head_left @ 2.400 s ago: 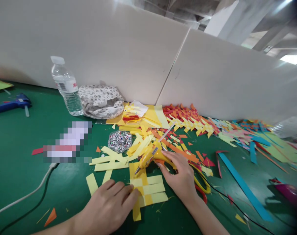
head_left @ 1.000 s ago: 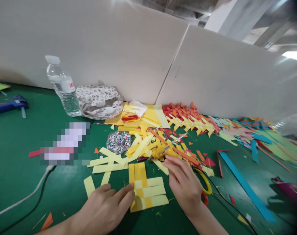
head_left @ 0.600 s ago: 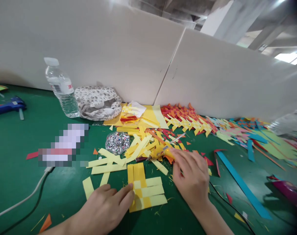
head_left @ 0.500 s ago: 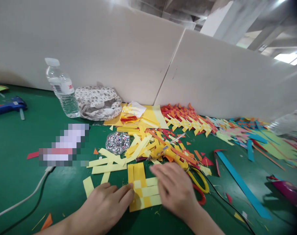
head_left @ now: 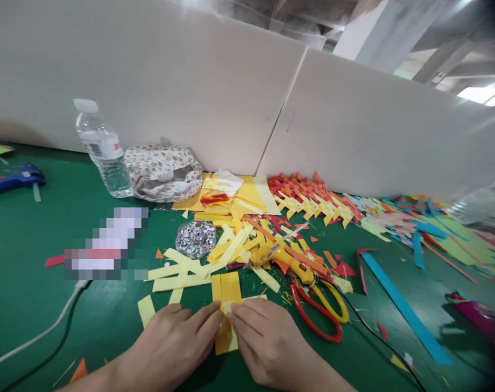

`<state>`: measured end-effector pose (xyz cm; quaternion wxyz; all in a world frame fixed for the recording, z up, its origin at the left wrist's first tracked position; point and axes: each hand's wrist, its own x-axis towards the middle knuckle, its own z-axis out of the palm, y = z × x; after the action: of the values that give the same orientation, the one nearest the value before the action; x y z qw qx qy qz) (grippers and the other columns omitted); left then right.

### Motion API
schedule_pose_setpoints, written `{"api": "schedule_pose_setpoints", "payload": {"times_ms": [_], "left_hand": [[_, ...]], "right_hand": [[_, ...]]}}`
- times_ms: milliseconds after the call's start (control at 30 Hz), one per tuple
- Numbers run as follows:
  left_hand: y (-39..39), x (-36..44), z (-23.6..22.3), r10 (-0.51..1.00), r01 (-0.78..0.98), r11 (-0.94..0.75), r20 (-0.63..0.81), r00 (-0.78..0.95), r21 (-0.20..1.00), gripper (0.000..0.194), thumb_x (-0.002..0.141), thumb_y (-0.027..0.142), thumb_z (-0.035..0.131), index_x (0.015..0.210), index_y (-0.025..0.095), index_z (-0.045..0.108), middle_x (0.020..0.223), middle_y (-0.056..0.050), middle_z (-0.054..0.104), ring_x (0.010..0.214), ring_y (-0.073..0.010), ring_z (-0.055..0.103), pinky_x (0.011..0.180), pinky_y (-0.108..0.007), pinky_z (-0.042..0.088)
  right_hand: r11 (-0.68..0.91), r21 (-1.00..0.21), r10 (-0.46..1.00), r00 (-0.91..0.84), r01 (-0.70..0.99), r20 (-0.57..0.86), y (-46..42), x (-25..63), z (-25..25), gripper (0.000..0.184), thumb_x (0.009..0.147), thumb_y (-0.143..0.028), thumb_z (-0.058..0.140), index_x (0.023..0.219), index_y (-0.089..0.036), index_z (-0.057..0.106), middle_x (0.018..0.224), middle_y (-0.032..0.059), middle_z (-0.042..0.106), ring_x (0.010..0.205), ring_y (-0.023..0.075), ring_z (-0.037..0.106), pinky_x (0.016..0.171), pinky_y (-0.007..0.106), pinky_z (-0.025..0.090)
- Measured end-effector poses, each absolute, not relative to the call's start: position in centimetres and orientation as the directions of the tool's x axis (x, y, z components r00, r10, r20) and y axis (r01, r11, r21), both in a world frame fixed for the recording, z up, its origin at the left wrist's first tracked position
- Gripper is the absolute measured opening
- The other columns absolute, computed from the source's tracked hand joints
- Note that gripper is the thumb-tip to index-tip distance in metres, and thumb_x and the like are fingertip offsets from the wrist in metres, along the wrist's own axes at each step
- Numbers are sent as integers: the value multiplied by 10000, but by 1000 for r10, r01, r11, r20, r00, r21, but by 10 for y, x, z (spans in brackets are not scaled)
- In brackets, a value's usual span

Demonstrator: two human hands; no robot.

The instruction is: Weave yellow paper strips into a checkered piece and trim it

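"Weave (head_left: 226,288), where is it?"

"On the green desk (head_left: 109,321), front middle, lying flat. Yellow crossed with pale yellow."

"Left hand (head_left: 178,335)?"

"Fingers curled together, tips down on the weave's left side. Pinching or just pressing, can't tell from where I stand."

"Right hand (head_left: 270,337)?"

"Fingers pressed together, tips on the weave's middle, covering most of its right part. Pinch? Can't tell either."

"Stuff nearby?"

"Glue gun (head_left: 301,269), yellow, among paper scraps (head_left: 235,245) beyond the right hand, nozzle to the left. Scissors (head_left: 328,337) just beside it, red and yellow handles. Pale strips (head_left: 182,282) beyond the left hand, clear pack of googly eyes (head_left: 196,238) behind those."

"Back of the desk?"

"Bottle (head_left: 104,152), standing just beside a patterned bag (head_left: 161,169)."
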<state>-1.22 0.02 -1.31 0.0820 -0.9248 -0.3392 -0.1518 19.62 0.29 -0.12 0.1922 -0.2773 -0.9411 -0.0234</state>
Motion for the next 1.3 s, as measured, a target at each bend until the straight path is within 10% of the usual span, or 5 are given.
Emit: {"api": "schedule_pose_setpoints", "payload": {"times_ms": [467,733,1000,1300], "left_hand": [[8,-16,-11,652,641,-758,152,742,122,161,890,211,394,985,213,525,1079,-20,659,554,-158,623,484,-279,487],[10,-21,2,639,597,-763,150,754,248,338,808,67,386,1102,212,469,1101,-49,629,712,-159,644,615,-259,512],[12,-20,-2,669,599,-743,290,684,300,242,823,126,412,1012,215,534,876,-29,648,652,-126,621,580,-196,490],[12,-23,3,661,496,-745,386,644,447,360,750,56,444,1044,227,560,995,-37,649,855,-162,601,783,-286,483]], "right_hand": [[813,-100,572,-754,574,323,1,195,4,465,810,-479,520,1077,-101,564,896,111,659,826,228,585,764,382,471],[827,229,391,-818,514,422,0,194,-4,229,819,-159,484,1000,-76,596,908,107,677,851,218,595,902,426,395],[838,-48,517,-762,544,390,0,194,2,349,850,-429,493,1024,-136,571,913,68,672,865,186,588,939,392,373],[871,34,407,-760,490,506,-1,191,0,204,858,-229,506,1002,-105,581,854,52,689,855,157,603,1026,378,294]]}}
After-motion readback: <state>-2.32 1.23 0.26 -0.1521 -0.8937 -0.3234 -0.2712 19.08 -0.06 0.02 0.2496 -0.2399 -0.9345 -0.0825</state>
